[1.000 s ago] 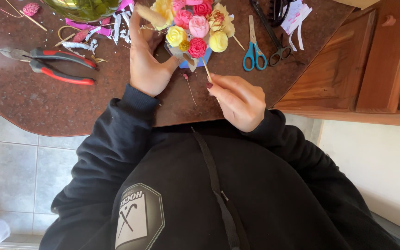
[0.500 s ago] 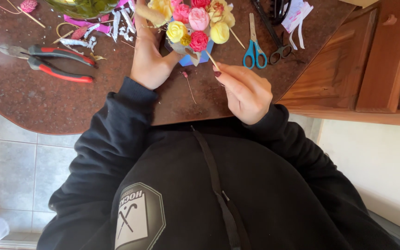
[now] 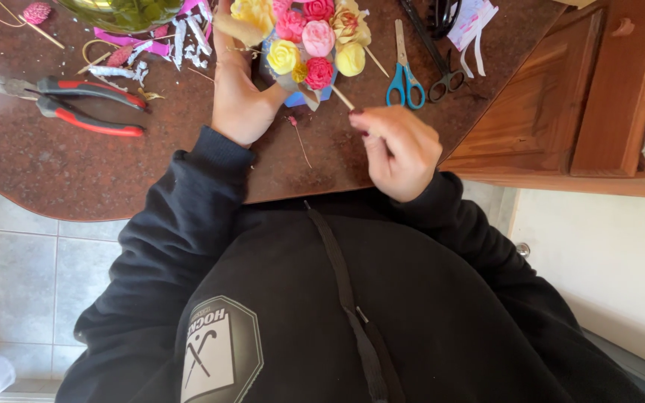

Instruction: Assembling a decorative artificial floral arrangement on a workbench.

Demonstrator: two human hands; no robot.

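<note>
From the head camera, looking straight down over a black sweatshirt, the left hand [image 3: 239,97] wraps around the side of a small flower arrangement [image 3: 309,37], a cluster of pink, red and yellow blooms sitting in a blue base [image 3: 293,98] on the dark speckled countertop [image 3: 61,172]. Its fingers are curled closed against the arrangement's left side, the thumb reaching in beneath the blooms, so the arrangement is held steady from that side.

The right hand [image 3: 401,149] sits lower and to the right, its fingers pinched shut on a thin wooden stick [image 3: 342,98]. The stick's long axis runs on a diagonal, from the fingertips up and to the left, and its far end reaches in just under the red bloom [image 3: 319,72] at the lower edge of the cluster. The arrangement therefore lies up and to the left of the right hand's fingers, along the stick's own line; whether the tip has already entered the base is probably hidden by the petals.

A loose stem [image 3: 298,138] lies on the countertop between the two hands. Blue-handled scissors [image 3: 404,75] lie just right of the arrangement, and red-handled pliers [image 3: 76,104] lie well apart on the left, near scraps of pink and white ribbon [image 3: 151,45].
</note>
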